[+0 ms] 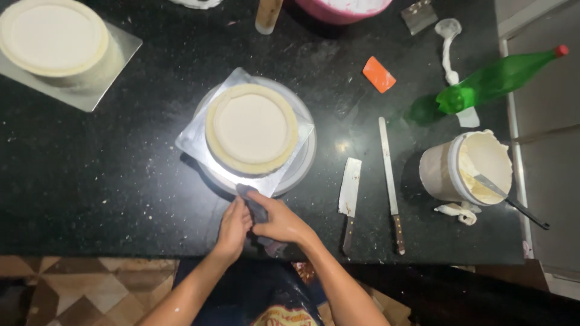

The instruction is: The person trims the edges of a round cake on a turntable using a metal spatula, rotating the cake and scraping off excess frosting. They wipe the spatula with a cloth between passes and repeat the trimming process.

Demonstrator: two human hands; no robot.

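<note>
Holding a dark cloth [258,212] between both hands at the near edge of the counter [121,181], you have your left hand [232,228] and right hand [279,222] close together, fingers closed on the cloth just below the turntable [302,163]. On the turntable sits a silver board [196,136] with a pale round cake [251,128], its top ringed by a raised rim and its sides looking bare. A second cake [54,41] waits far left. To your right lie a cleaver [349,188] and a long knife [388,175], both smeared, and a tub of cream [468,168] with a spatula in it. Coating, I judge, is hardly begun.
</note>
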